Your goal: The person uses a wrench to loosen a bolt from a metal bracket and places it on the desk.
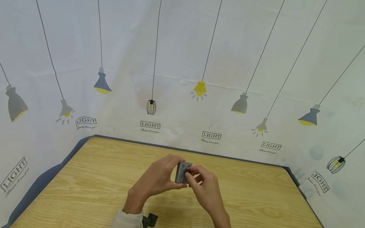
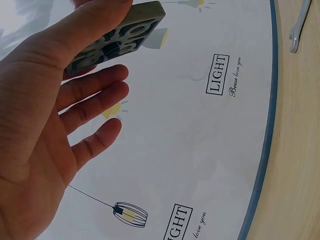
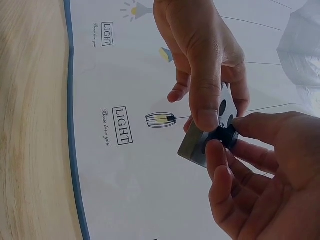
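The left hand (image 1: pixel 156 174) grips a grey block (image 1: pixel 180 173); the right hand (image 1: pixel 207 190) pinches a black knob (image 3: pixel 229 136) against it, which a loose pinch could drop.

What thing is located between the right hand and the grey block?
A black piece, pinched by the right hand at the grey block; the right wrist view shows it.

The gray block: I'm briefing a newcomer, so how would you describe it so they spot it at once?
In the head view, start at the wooden table, then find the left hand over it. That hand grips the gray block, a flat-sided piece, by opposite edges. Round holes in its face set it apart from the small black part that the right hand pinches there.
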Demonstrator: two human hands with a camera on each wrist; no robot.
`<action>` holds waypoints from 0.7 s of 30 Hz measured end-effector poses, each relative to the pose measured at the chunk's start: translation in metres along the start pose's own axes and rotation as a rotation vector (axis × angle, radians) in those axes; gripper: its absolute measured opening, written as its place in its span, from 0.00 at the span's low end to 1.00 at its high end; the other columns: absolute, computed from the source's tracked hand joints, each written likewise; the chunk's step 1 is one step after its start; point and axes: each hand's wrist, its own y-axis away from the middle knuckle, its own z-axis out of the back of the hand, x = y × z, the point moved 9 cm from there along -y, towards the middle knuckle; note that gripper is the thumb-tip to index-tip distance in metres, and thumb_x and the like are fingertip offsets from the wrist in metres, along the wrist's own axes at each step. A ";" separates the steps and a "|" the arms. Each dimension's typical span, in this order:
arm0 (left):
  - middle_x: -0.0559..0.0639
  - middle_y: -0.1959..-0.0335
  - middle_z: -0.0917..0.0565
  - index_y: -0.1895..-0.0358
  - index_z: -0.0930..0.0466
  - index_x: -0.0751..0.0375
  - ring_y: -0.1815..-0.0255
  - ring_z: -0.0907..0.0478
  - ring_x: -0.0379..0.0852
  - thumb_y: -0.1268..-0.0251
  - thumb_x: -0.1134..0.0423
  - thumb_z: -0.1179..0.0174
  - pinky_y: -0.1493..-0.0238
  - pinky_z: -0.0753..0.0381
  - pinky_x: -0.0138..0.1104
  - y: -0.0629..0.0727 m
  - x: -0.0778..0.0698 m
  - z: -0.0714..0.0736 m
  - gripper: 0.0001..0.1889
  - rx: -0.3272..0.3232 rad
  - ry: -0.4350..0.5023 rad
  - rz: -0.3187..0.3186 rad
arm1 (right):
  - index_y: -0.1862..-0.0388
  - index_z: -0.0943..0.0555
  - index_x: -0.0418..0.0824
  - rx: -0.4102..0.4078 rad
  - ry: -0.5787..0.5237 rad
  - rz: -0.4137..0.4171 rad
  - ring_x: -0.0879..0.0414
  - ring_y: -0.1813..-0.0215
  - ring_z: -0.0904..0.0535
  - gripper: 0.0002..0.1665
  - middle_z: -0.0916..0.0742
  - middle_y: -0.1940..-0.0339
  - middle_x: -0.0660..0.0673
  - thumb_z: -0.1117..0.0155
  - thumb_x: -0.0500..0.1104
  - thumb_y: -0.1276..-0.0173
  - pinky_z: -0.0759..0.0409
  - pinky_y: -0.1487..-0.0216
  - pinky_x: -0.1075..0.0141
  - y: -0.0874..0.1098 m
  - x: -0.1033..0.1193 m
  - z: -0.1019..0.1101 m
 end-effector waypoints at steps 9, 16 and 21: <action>0.41 0.51 0.19 0.44 0.24 0.51 0.50 0.22 0.36 0.54 0.46 0.22 0.50 0.18 0.35 0.000 0.000 0.001 0.33 -0.007 -0.001 -0.005 | 0.58 0.15 0.41 -0.003 -0.002 0.010 0.63 0.74 0.18 0.06 0.13 0.67 0.47 0.31 0.37 0.34 0.18 0.72 0.70 0.000 0.002 0.000; 0.41 0.50 0.19 0.44 0.24 0.51 0.50 0.23 0.36 0.53 0.46 0.23 0.50 0.18 0.35 0.000 0.002 0.000 0.33 0.002 0.000 0.009 | 0.58 0.15 0.41 -0.002 -0.004 0.021 0.61 0.74 0.17 0.06 0.12 0.66 0.47 0.31 0.36 0.34 0.18 0.72 0.69 0.000 0.003 0.001; 0.42 0.50 0.19 0.43 0.24 0.52 0.49 0.22 0.37 0.54 0.45 0.22 0.49 0.18 0.36 0.000 0.002 0.001 0.34 -0.001 0.004 0.010 | 0.58 0.15 0.42 -0.004 0.000 0.035 0.62 0.74 0.17 0.07 0.12 0.66 0.47 0.31 0.35 0.35 0.17 0.72 0.69 0.000 0.004 0.001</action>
